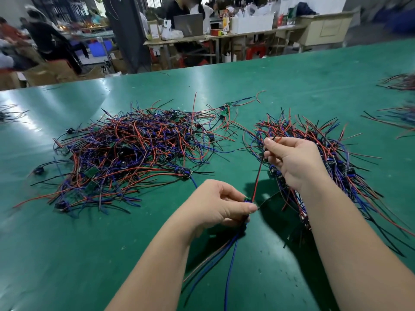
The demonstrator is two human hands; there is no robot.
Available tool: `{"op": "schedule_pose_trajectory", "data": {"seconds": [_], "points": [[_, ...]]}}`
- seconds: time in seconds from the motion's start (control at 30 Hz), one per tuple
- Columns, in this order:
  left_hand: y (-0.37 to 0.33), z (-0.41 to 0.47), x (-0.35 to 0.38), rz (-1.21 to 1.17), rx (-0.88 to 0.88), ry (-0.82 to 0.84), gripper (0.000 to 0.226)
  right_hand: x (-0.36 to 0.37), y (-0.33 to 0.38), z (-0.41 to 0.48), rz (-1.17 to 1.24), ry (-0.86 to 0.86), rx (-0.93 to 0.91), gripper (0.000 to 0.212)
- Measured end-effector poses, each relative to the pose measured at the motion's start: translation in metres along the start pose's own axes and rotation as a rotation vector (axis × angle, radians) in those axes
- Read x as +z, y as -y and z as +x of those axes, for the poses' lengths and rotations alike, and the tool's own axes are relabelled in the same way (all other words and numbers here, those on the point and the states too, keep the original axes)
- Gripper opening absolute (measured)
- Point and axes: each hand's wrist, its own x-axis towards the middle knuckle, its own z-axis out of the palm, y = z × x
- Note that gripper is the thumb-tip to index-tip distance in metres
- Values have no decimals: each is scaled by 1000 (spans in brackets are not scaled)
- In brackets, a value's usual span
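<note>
Red-black wire pair (256, 180) stretched between hands.

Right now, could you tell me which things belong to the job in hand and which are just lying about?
In hand: left hand, right hand, red-black wire pair, blue wires.
Lying about: left wire pile, right wire pile, laptop.

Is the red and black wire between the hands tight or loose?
Tight. The wire runs straight from the left hand up to the right hand.
</note>
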Motion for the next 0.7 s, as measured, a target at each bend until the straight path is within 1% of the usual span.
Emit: {"op": "schedule_pose_trajectory", "data": {"seconds": [0.1, 0.23, 0.37, 0.43, 0.5, 0.53, 0.57, 0.6, 0.63, 0.67, 0.7], "points": [[-1, -1, -2, 36, -11, -3, 25, 0, -4, 1, -93, -45, -53, 16], [-2, -1, -9, 49, -8, -16, 27, 1, -7, 1, -406, -66, -205, 21], [-2, -2, -14, 23, 2, -23, 25, -1, -3, -1, -689, -77, -345, 31], [-2, -1, -17, 16, 4, -30, 24, -1, -2, -4, -822, -125, -437, 38], [-3, -1, -19, 11, 12, -42, 21, -2, -1, -3, -818, -235, -502, 42], [-4, -1, -20, 3, 23, -54, 20, -2, -1, -1, -775, -297, -516, 39], [-6, -2, -21, -19, 39, -73, 19, -2, 0, 0, -725, -349, -510, 36], [-7, -1, -22, -64, 63, -102, 18, -1, 2, -1, -671, -383, -492, 38], [-9, 0, -24, -124, 90, -141, 19, -1, 3, -3, -619, -398, -480, 42], [-10, 1, -26, -188, 115, -186, 21, 1, 3, -5, -585, -381, -476, 42], [-11, 2, -28, -248, 135, -232, 26, 5, 3, -10, -574, -319, -484, 37]]}}
